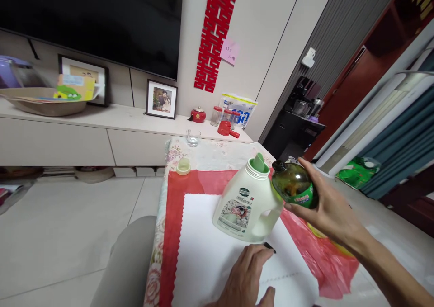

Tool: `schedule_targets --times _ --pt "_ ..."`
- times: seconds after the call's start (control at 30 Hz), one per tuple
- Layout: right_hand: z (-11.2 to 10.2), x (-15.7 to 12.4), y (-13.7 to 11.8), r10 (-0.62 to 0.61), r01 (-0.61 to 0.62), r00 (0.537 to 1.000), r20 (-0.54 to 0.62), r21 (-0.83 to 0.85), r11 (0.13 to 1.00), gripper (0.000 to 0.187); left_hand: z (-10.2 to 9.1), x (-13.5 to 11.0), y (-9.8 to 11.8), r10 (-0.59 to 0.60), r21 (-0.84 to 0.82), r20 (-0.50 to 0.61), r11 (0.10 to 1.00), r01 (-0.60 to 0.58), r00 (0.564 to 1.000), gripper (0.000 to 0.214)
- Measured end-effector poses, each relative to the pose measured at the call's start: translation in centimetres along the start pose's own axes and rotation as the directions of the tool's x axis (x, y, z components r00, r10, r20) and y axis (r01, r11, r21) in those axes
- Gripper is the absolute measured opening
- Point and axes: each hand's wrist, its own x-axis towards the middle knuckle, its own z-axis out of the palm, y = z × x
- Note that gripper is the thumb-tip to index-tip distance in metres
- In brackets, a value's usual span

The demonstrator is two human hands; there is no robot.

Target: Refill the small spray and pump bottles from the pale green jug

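Observation:
My right hand point(327, 207) is wrapped round a dark green bottle point(294, 185), which is tilted with its open neck pointing at the green spout of a white detergent jug point(247, 203). The jug stands uncapped on a white cloth point(203, 252). My left hand point(246, 277) lies on the white cloth just in front of the jug, fingers curled loosely and resting flat. A small black cap point(270, 247) lies at its fingertips. A pale green cap point(183, 166) sits at the table's far left corner.
A red sheet point(176, 194) covers the floral tablecloth under the white cloth. A glass cup point(193, 138) stands at the far table edge. Behind are a low cabinet point(111, 130) with photo frames, red pots and jars, and a television above. Tiled floor lies to the left.

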Motion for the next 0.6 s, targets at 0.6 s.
schedule_targets --times 0.6 --pt "-3.2 3.0 -0.2 -0.218 0.240 0.967 0.129 -0.193 0.951 0.079 -0.5 0.2 0.2 -0.061 -0.041 0.097 0.997 0.065 0.993 0.083"
